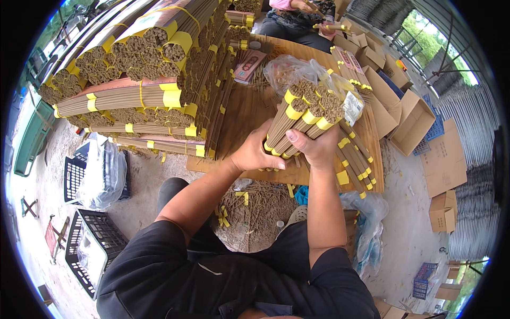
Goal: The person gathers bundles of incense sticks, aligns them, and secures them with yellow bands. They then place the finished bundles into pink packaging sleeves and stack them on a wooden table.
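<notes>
Between my two hands I hold a group of incense stick bundles, brown sticks wrapped with yellow paper bands, their cut ends facing up and tilted away. My left hand is closed round the lower left side, its thumb along the front. My right hand grips the right side, thumb pressed on the front sticks. The group is above the wooden table. Just right of it, several loose banded bundles lie on the table. The fingers behind the sticks are hidden.
A tall stack of banded incense bundles fills the table's left side. Behind my hands are clear plastic bags and a pink printed packet. Another person sits across the table. Cardboard boxes stand at right, black crates at left.
</notes>
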A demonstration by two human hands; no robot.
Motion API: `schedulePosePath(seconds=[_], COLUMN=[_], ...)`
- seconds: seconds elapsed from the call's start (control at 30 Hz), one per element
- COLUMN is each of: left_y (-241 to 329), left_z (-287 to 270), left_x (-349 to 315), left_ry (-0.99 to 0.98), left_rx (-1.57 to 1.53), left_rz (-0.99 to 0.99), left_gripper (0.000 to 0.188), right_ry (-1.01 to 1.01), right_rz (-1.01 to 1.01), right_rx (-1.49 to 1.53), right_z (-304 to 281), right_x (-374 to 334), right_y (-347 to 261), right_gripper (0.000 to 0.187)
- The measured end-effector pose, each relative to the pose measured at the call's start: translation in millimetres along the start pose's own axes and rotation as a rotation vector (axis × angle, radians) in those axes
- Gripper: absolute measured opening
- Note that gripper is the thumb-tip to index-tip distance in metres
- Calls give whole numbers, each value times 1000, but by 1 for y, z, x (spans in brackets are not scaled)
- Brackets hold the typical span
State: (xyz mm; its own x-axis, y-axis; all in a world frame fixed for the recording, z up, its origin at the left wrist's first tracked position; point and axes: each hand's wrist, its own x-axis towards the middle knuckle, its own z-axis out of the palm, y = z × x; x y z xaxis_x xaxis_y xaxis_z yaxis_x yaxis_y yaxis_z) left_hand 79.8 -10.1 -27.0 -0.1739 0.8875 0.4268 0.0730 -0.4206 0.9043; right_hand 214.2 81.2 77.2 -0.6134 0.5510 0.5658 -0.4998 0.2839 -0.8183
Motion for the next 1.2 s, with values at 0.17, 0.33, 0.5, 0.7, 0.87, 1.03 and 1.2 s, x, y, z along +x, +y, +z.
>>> schedulePosePath(seconds=[0.17,0.33,0.5,0.7,0.87,1.03,1.2], left_y=[12,11,17,13,26,17,-12], left_z=[-10,2,-2,-10,2,3,-4], left_x=[7,6,7,15,15,14,9], left_ry=[-189,-15,-33,-92,30,10,-55], left_rx=[-89,137,266,-62,99,69,-14], left_rz=[-331,-125,-134,-99,-102,-17,-104], left_gripper=[88,86,102,99,98,114,104], right_ry=[-51,58,-12,-27,18,-26,14], right_rz=[-39,-95,-115,-57,-147,-26,3], right_rx=[83,28,147,42,63,222,134], right_z=[-5,4,-3,-6,-5,-22,-33], right_x=[2,3,7,0,-1,2,-5], right_y=[0,-8,-5,4,5,19,34], right_gripper=[87,107,96,63,90,96,86])
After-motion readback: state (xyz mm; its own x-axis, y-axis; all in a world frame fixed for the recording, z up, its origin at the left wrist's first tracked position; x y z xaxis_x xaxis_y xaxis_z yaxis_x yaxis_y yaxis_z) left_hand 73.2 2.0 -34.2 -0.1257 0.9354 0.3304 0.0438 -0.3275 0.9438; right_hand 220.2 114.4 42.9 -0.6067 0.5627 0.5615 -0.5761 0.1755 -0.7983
